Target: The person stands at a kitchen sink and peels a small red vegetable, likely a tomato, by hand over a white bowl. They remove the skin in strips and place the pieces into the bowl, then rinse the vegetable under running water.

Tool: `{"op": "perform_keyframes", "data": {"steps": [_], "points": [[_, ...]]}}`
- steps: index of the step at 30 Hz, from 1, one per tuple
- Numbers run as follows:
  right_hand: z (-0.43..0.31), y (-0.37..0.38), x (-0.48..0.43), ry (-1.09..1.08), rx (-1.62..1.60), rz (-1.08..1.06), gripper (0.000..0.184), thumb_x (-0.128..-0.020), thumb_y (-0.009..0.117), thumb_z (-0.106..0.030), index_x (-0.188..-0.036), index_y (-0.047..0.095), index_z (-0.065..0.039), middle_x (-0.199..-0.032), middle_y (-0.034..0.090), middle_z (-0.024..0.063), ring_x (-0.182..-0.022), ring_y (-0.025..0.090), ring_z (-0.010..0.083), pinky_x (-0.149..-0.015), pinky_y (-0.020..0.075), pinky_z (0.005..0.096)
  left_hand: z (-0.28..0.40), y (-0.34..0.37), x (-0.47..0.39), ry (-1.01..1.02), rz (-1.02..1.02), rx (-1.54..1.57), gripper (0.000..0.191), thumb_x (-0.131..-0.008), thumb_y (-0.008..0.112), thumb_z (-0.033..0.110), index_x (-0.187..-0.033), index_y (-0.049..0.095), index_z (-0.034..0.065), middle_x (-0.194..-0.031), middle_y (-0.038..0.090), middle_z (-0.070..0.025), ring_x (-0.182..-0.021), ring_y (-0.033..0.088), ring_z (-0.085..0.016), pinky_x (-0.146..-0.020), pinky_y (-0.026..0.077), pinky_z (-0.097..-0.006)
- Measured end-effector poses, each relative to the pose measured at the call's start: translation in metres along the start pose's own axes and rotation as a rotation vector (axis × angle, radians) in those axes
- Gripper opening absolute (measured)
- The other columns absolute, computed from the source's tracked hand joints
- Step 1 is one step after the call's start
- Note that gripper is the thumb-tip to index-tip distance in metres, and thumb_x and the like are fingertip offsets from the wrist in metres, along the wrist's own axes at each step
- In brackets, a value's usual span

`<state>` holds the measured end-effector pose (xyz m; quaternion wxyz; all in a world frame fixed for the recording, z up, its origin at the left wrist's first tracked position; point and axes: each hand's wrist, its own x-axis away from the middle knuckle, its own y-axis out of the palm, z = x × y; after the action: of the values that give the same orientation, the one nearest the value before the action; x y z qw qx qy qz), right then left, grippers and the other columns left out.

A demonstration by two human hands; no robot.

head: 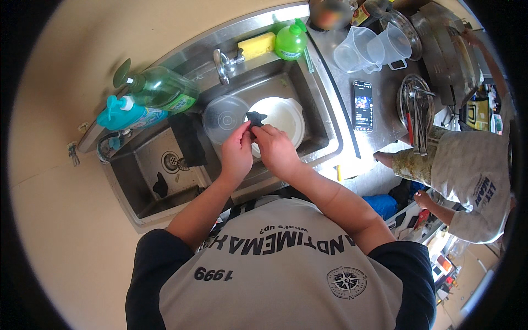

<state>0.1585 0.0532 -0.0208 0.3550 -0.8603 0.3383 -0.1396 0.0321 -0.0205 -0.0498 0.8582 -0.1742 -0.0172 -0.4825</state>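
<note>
The fingertips of my left hand [238, 154] and my right hand [274, 150] pinch a small, limp black piece [256, 118] between them; whether it is cloth or something else I cannot tell. It is above a white bowl [288, 119] in the right basin of a steel double sink [330, 142]. My hands and the black piece hide part of the bowl. Left of the bowl, a round translucent plastic lid or bowl [225, 117] sits in the same basin. A dark, cloth-like sheet [187, 140] hangs at the divider, and another black scrap [160, 185] lies in the left basin near the drain [170, 161].
Behind the basins are a faucet [222, 68], a yellow sponge [256, 45] and pump bottles, green [291, 41], large green [165, 88] and turquoise [132, 113]. On the right counter are clear measuring jugs [359, 49], a lit phone [363, 106] and tongs [418, 123]. Another person [470, 173] stands at right.
</note>
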Motion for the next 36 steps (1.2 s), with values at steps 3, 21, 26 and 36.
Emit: {"op": "perform_keyframes", "data": {"steps": [3, 21, 26, 36], "points": [[-0.008, -0.002, -0.005, 0.116, -0.266, 0.026, 0.028, -0.092, 0.058, -0.004, -0.119, 0.063, 0.0, -0.102, 0.065, 0.0191, -0.094, 0.063, 0.0416, -0.083, 0.0496, 0.0483, 0.004, 0.004, 0.001, 0.014, 0.065, 0.054, 0.027, -0.1, 0.055, 0.004, -0.124, 0.066, -0.0005, -0.103, 0.073, -0.0171, -0.09, 0.07, -0.02, -0.081, 0.054, -0.0318], [-0.003, 0.012, -0.002, 0.17, -0.3, -0.004, 0.023, -0.093, 0.057, -0.006, -0.114, 0.063, 0.003, -0.101, 0.065, 0.0239, -0.092, 0.064, 0.0428, -0.08, 0.0519, 0.0459, 0.003, 0.004, 0.0, 0.119, 0.091, -0.081, 0.027, -0.098, 0.055, 0.004, -0.122, 0.068, 0.0026, -0.097, 0.072, -0.0219, -0.084, 0.072, -0.028, -0.077, 0.055, -0.0356], [-0.004, 0.01, -0.003, 0.143, -0.203, -0.018, 0.021, -0.091, 0.057, -0.004, -0.111, 0.062, 0.0, -0.1, 0.064, 0.0225, -0.095, 0.062, 0.0433, -0.08, 0.0494, 0.0488, 0.001, 0.002, -0.007, 0.022, 0.018, 0.009, 0.027, -0.098, 0.055, 0.001, -0.122, 0.068, 0.0018, -0.104, 0.072, -0.0196, -0.088, 0.07, -0.023, -0.081, 0.055, -0.0334], [-0.001, 0.003, -0.007, 0.049, 0.077, 0.005, 0.03, -0.089, 0.056, -0.006, -0.119, 0.059, -0.006, -0.107, 0.064, 0.0158, -0.099, 0.064, 0.0357, -0.081, 0.0469, 0.0488, 0.011, 0.001, -0.021, -0.211, -0.039, 0.452, 0.027, -0.099, 0.055, 0.0, -0.125, 0.066, -0.0027, -0.114, 0.069, -0.0108, -0.099, 0.065, -0.016, -0.085, 0.053, -0.0272]]}}
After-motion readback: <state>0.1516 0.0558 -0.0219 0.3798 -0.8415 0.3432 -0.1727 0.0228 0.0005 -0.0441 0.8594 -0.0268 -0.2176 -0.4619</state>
